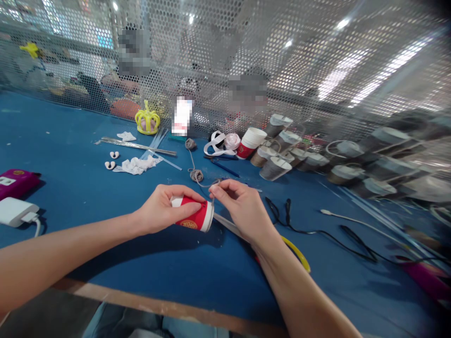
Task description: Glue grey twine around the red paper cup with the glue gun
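Note:
My left hand (164,209) is wrapped round a red and white paper cup (199,218), tilted on its side with the rim to the right. Just off that rim, my right hand (243,209) pinches a thin grey-brown yarn (205,186) between thumb and fingertips. The strand runs back to a small yarn ball (196,175), and another ball (190,144) lies behind it. Under my right hand and forearm rest scissors with a yellow handle (298,253), partly hidden by the wrist.
Yarn-wrapped cups (276,168) crowd the back right beside stacked paper cups (251,141). A yellow crown-like piece (147,121) and a lit phone (182,115) stand by the perforated screen. Crumpled white tissue (137,165) lies left of centre. Black cable (317,231) crosses the right.

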Demonstrator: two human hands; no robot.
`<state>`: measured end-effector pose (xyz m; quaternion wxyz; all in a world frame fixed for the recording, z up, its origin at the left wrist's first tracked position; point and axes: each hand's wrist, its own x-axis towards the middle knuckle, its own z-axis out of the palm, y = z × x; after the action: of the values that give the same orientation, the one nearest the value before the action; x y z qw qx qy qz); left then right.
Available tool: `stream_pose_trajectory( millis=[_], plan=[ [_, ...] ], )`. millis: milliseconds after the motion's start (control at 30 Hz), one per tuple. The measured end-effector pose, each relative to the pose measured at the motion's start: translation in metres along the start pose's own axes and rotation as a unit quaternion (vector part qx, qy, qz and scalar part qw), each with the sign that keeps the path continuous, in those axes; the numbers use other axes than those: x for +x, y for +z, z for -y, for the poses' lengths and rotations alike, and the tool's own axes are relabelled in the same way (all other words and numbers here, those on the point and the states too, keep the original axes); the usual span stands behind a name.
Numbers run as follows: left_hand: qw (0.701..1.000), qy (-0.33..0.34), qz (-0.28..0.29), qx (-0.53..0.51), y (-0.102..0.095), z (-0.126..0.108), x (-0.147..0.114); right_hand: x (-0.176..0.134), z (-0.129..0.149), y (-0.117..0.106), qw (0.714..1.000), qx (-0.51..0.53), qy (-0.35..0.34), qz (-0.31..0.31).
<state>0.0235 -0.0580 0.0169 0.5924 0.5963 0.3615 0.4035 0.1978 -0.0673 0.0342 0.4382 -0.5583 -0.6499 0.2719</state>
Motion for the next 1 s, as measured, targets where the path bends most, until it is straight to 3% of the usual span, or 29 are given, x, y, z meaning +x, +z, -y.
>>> stream_pose_trajectory(
  millis=[1000],
  plan=[
    [1.000, 0.017, -0.007, 0.016, 0.0000, -0.0006, -0.0004, -0.0007, 0.0006, 0.0015, 0.999, -0.019, 0.009, 0.030]
  ],
)
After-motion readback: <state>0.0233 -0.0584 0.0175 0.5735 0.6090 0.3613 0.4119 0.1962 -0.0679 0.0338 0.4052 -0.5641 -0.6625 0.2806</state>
